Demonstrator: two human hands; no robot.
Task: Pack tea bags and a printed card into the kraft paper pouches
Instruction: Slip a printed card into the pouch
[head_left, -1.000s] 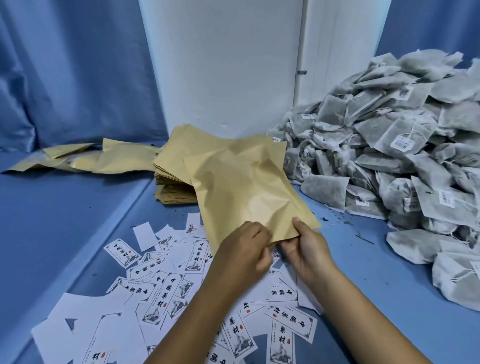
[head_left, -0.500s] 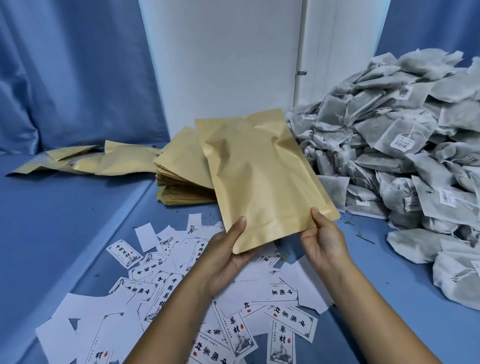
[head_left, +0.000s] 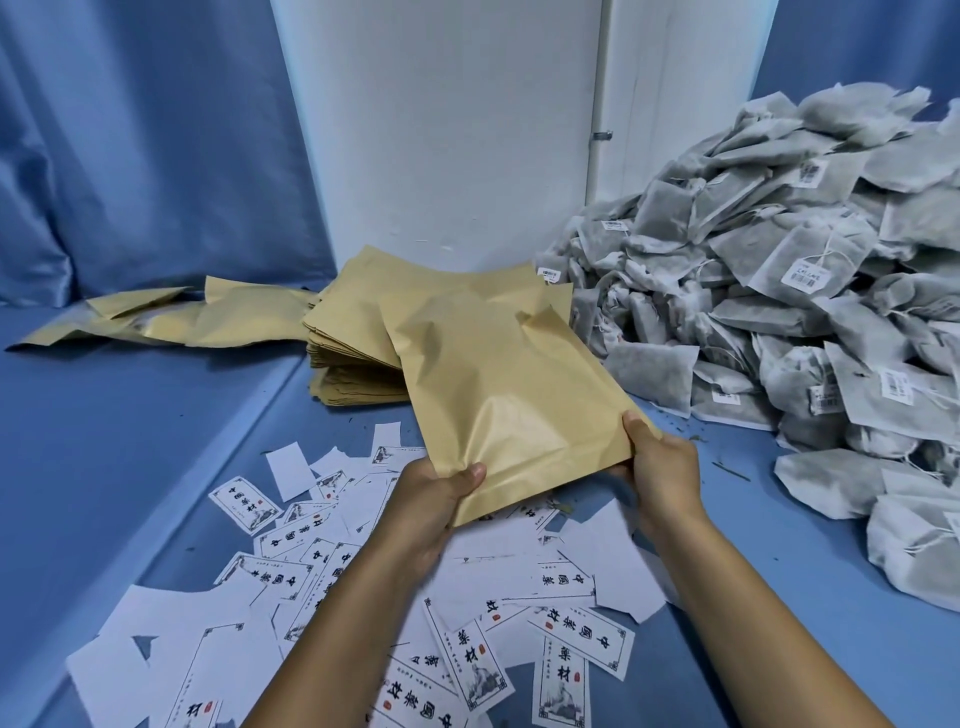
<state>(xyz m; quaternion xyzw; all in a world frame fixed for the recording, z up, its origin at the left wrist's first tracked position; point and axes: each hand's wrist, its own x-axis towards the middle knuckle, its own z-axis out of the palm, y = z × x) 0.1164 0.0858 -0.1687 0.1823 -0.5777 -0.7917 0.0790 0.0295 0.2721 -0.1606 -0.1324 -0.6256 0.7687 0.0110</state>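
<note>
I hold one kraft paper pouch (head_left: 498, 384) by its near edge with both hands, above the table. My left hand (head_left: 434, 501) grips its near left corner, thumb on top. My right hand (head_left: 660, 462) grips its near right corner. The pouch looks slightly puffed and tilts away from me. Behind it stands a stack of flat kraft pouches (head_left: 353, 358). Printed white cards (head_left: 576, 634) lie scattered on the blue table in front of me. A large heap of grey tea bags (head_left: 789, 291) with strings and tags fills the right side.
More kraft pouches (head_left: 171, 322) lie loosely on the raised blue ledge at the left. A white wall panel (head_left: 441, 130) stands behind the stack, with blue curtains on either side. Small tea crumbs dot the table near the heap.
One second ago both hands pinched the pouch's near corner close together. They then spread apart to the two near corners, and the pouch has dropped lower and tilted flatter since half a second ago.
</note>
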